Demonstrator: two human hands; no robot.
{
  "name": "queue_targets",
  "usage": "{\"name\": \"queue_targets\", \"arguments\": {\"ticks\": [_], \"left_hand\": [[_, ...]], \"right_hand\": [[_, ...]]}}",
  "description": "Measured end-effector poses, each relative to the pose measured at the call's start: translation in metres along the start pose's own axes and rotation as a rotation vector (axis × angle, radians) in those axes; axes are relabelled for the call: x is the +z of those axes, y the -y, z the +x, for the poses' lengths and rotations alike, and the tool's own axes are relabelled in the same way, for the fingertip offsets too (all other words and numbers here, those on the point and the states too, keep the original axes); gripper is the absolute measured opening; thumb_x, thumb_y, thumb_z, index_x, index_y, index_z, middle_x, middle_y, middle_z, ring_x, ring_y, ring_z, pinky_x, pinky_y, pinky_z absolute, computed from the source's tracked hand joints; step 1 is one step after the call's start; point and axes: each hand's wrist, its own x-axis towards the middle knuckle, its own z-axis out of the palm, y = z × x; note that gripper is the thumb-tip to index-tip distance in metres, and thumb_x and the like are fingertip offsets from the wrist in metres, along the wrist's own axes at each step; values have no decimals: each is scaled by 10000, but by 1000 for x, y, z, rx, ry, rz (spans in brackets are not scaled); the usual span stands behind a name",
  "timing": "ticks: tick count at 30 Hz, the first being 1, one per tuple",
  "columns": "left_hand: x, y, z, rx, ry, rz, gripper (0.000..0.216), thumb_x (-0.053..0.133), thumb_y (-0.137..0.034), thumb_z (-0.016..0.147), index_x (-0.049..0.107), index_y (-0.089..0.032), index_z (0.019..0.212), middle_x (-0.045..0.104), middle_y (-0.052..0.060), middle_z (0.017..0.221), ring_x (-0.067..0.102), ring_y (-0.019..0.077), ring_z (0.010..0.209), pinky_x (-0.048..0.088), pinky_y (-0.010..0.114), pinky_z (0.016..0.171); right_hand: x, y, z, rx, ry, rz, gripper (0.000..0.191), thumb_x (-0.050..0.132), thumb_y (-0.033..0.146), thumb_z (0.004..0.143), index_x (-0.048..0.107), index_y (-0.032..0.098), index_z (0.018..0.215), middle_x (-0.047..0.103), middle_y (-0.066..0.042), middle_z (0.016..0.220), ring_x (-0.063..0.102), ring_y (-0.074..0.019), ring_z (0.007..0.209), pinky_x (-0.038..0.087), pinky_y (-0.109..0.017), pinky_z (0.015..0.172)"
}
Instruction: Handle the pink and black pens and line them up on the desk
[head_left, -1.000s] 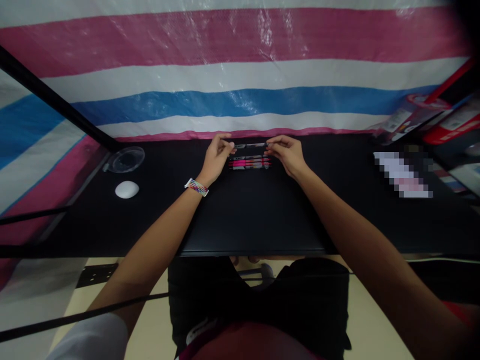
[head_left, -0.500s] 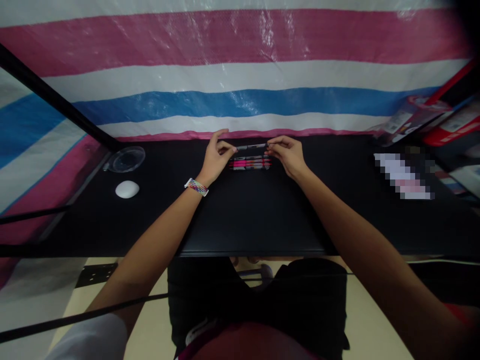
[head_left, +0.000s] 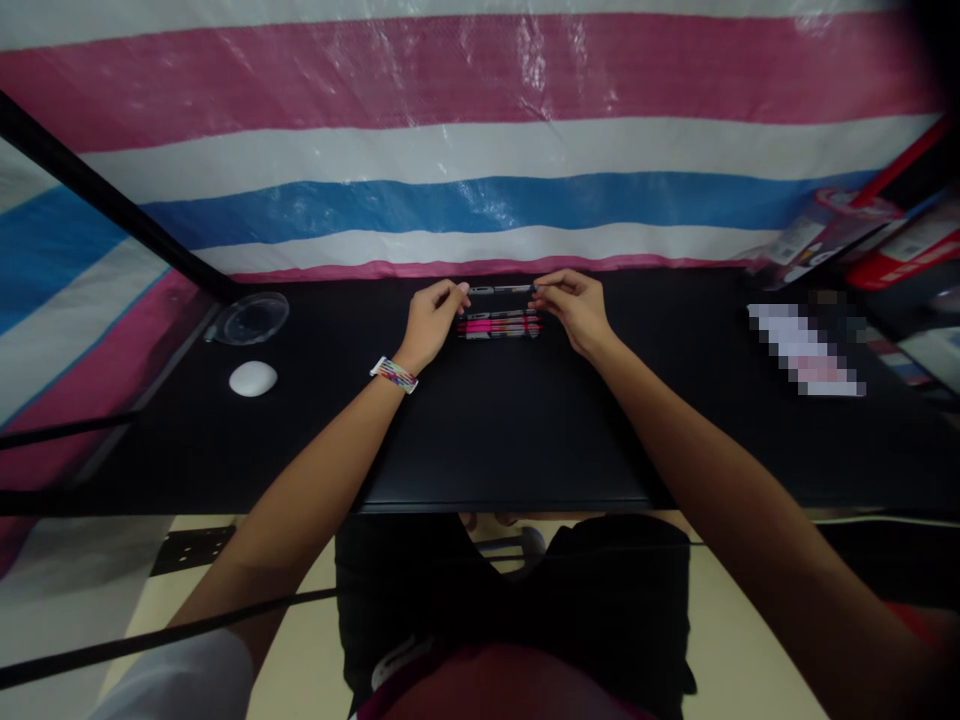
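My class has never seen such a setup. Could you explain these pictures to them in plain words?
No machine here: a person is working bare-handed. Every picture comes from a camera on that person's head, looking forward and down. The left hand and right hand hold one pen by its two ends. More pens lie close together on the black table, just nearer the person. To the left are a white rounded object and a clear round lid or dish. A blurred item lies at right.

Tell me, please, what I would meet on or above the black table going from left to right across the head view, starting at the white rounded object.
White rounded object, patterned wristband, left hand, pen held between both hands, right hand, pixelated item.
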Motion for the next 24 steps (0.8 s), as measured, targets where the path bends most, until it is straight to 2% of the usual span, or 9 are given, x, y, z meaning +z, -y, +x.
{"name": "queue_targets", "arguments": {"ticks": [10,14,20,24], "left_hand": [[1,9,3,76,-6,-64,294,778,-520,981,784,-229,940,798,40,914,729,191,858,569,330,823],[2,11,3,69,-35,-106,262,795,-493,972,797,-231,969,810,44,924,750,186,866,591,333,849],[3,8,3,71,-74,-121,310,814,-523,954,808,-218,1008,826,53,965,765,181,895,606,336,897],[3,5,3,81,-108,-142,300,825,-511,950,815,-216,1003,824,49,948,760,178,888,607,334,891]], "right_hand": [[-1,-4,2,-5,-11,74,107,864,261,758,775,236,813,700,14,716,714,-161,697,673,-412,893],[2,4,-1,22,-4,136,149,860,262,771,795,239,903,745,1,784,724,-167,728,675,-407,901],[7,24,-12,253,168,363,291,720,435,878,793,211,1049,815,-69,914,769,-225,870,676,-440,987],[10,32,-17,310,218,428,353,643,407,907,776,195,1156,842,-97,1047,790,-249,999,686,-425,955]]}}
